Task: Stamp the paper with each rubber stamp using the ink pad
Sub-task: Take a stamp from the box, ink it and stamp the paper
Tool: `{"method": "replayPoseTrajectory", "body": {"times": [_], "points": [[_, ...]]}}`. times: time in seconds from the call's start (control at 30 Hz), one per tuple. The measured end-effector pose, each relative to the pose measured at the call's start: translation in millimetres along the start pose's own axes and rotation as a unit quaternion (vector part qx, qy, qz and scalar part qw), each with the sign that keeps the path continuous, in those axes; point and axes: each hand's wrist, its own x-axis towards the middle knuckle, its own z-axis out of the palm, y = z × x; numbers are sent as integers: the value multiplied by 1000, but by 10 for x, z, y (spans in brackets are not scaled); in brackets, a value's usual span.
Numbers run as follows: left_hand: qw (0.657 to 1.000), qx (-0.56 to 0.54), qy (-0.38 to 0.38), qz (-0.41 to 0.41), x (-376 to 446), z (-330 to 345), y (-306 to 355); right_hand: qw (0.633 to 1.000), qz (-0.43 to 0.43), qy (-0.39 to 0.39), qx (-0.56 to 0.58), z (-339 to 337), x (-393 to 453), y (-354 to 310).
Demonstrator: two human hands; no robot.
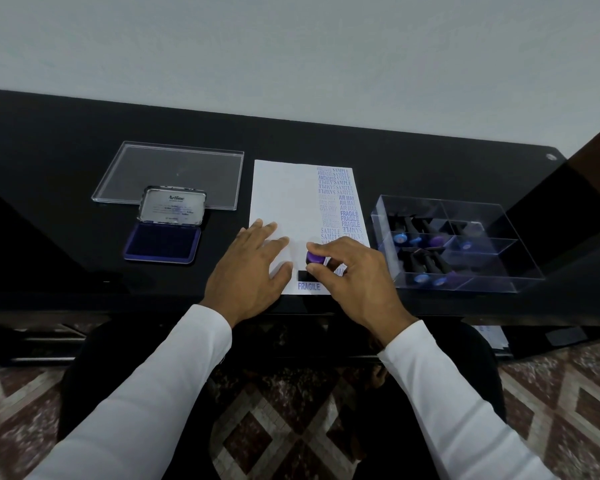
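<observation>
— Around the paper (284, 202)?
— Open ink pad (161, 242) and clear lid (174, 174) left; stamp box (465, 244) right.
— Hands?
— Left hand (250, 268) flat, fingers spread on the paper. Right hand (350, 275) pinches the purple-topped stamp (315, 258) on its near edge, covering prints.

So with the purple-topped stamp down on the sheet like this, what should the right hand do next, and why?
Probably lift the purple-topped rubber stamp straight up. The right hand pinches it with its black base on the white paper sheet, just above a finished FRAGILE print, while the left hand lies flat holding the sheet. A straight lift should avoid smearing the print.
</observation>
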Motion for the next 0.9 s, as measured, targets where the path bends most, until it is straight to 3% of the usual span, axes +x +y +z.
{"method": "replayPoseTrajectory", "body": {"times": [0.9], "points": [[1000,1,-9,-5,-1,-20,22,1000,8,-16,3,-19,-10,-17]]}}
